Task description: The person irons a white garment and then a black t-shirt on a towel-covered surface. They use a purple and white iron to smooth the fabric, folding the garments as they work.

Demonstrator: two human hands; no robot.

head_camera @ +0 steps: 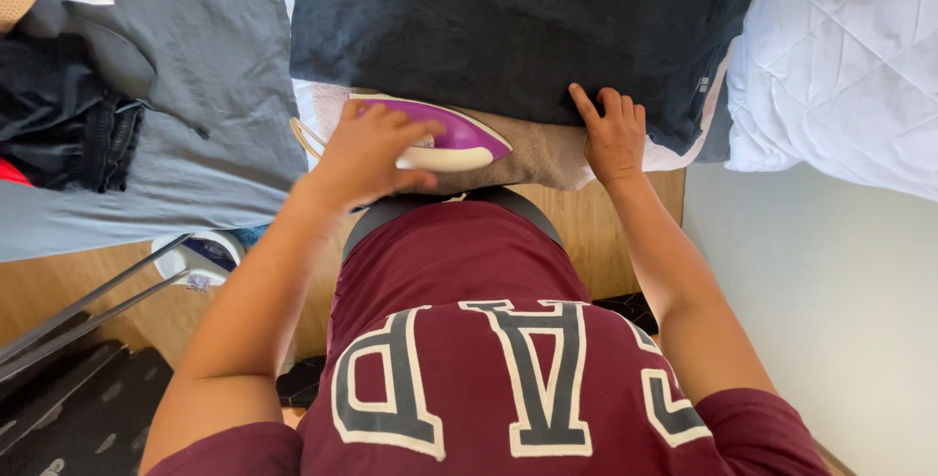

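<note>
My left hand (pixel 363 153) grips the handle of a purple and white iron (pixel 459 139), which lies on a beige towel (pixel 542 149) at the near edge of the ironing surface. Its tip points right. My right hand (pixel 614 134) presses flat with fingers spread on the near edge of a dark navy garment (pixel 518 26) spread over the surface. The iron sits just short of that garment's hem. My maroon shirt fills the lower middle of the view.
A grey garment (pixel 210 75) and a black bundle of clothes (pixel 63 114) lie at the left. A white quilted duvet (pixel 840 56) lies at the right. Metal rack legs (pixel 88 305) and a dark mat (pixel 78 408) are on the wooden floor at lower left.
</note>
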